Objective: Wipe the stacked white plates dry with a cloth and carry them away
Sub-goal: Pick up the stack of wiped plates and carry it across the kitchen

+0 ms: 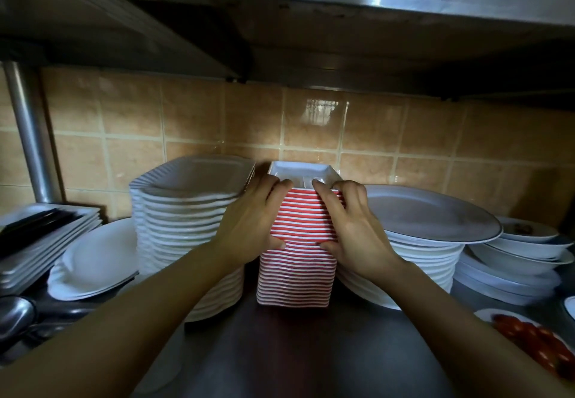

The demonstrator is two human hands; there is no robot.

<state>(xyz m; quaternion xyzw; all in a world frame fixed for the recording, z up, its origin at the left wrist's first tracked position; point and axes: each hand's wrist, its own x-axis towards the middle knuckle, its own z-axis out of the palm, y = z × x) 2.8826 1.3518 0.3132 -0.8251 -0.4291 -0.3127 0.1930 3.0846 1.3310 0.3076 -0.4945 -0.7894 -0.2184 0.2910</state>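
Note:
A tall stack of small square dishes point(295, 273), red and white at the edges and white inside, stands in the middle of the steel counter point(311, 351) against the tiled wall. My left hand point(252, 226) grips the upper part of this stack from the left, fingers over the top rim, thumb on the front. My right hand point(351, 226) grips it the same way from the right. To the left stands a high stack of white rectangular plates point(186, 226), to the right a lower stack of round white plates point(426, 220). No cloth is in view.
White oval bowls point(96, 260) and flat rectangular trays point(46, 242) lie at the far left, with metal ladles point(15, 313) below them. Shallow bowls point(522, 254) are piled at the far right. A plate of red tomatoes point(535, 344) sits bottom right. A steel shelf point(311, 8) hangs low overhead.

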